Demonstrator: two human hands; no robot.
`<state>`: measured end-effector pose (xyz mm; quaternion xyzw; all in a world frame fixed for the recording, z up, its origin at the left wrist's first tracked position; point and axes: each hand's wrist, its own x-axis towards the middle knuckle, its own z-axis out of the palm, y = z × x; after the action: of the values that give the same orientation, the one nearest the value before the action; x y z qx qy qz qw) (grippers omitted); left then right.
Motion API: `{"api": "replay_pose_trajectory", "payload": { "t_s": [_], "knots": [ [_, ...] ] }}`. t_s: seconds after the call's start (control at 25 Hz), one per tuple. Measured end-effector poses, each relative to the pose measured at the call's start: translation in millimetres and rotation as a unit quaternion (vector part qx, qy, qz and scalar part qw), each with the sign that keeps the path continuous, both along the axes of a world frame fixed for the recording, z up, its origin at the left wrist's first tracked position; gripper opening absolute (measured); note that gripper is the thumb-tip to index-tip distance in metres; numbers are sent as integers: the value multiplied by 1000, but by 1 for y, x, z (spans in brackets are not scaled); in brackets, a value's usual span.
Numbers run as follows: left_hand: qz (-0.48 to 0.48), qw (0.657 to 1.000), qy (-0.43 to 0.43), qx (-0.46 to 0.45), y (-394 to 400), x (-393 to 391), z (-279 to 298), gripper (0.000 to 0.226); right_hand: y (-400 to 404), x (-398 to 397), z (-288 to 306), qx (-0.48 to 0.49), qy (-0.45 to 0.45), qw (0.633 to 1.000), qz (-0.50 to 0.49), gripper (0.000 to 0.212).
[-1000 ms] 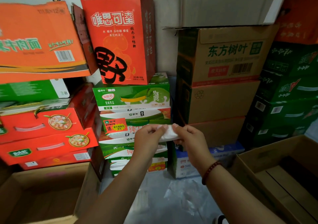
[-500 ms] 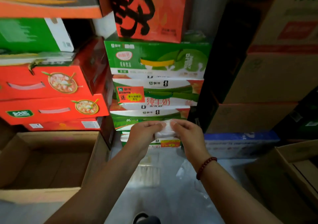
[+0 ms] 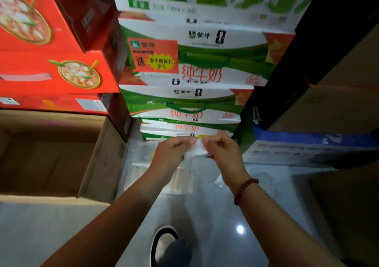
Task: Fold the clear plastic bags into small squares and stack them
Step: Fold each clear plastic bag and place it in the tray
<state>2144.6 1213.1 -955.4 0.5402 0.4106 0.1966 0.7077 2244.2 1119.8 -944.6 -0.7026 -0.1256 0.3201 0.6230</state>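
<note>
While pinched from both sides, folded clear plastic bag sat as a small whitish wad between the two hands, held in the air over the floor, just in front of the lowest milk cartons. Left hand gripped its left edge, fingers curled, thumb and forefinger closed on the plastic. Right hand did the same on the right edge, knuckles up, fingers bent round the bag. Fingertips of both hands nearly met over the top of the wad. Could not tell how many folds were in it; too blurred.

Wore a red bead bracelet on the right wrist. Below the hands, more clear plastic lay flat on the glossy grey floor, with a crumpled bit just right of the right wrist. Near the bottom edge, a black-and-white shoe.

Behind the hands, stack of green-and-white milk cartons with red characters. Left of that, red cartons printed with bowls of food, stacked over an open brown cardboard box standing on the floor. To the right, a blue-and-white carton low down, under dark and brown boxes.
</note>
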Motion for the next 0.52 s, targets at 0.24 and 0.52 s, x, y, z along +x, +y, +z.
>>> {"api": "replay_pose_trajectory", "payload": {
  "t_s": [0.24,0.52],
  "knots": [
    [21,998,29,-51,7,-8,-55,14,12,-2,-62,-53,2,998,20,24],
    [36,991,59,-113,6,-20,-108,10,19,-2,-108,-91,-1,993,75,29]
  ]
}}
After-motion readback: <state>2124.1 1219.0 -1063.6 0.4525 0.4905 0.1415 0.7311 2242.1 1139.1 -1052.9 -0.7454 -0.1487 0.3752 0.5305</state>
